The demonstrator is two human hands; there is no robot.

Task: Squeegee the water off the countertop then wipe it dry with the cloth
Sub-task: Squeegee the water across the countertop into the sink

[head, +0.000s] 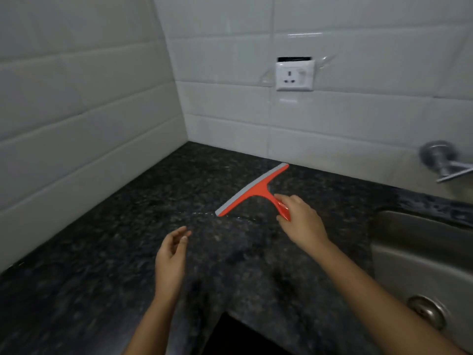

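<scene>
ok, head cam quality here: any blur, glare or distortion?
Head view: dim overall; tap at right edge smeared; glare streak on the tile above the socket; tile lines bow from the wide lens; squeegee and right hand fairly sharp.

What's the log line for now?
step: squeegeeing; right hand: grips orange squeegee handle, blade on countertop; left hand: holds nothing; cloth: not in view

One squeegee (258, 189); one left hand (170, 254), one right hand (300, 217); one countertop (122, 242); one sink (422, 242); one tap (440, 160); one socket (294, 76).

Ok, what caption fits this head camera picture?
Right hand grips an orange squeegee on the dark countertop; left hand hovers open nearby.
</scene>
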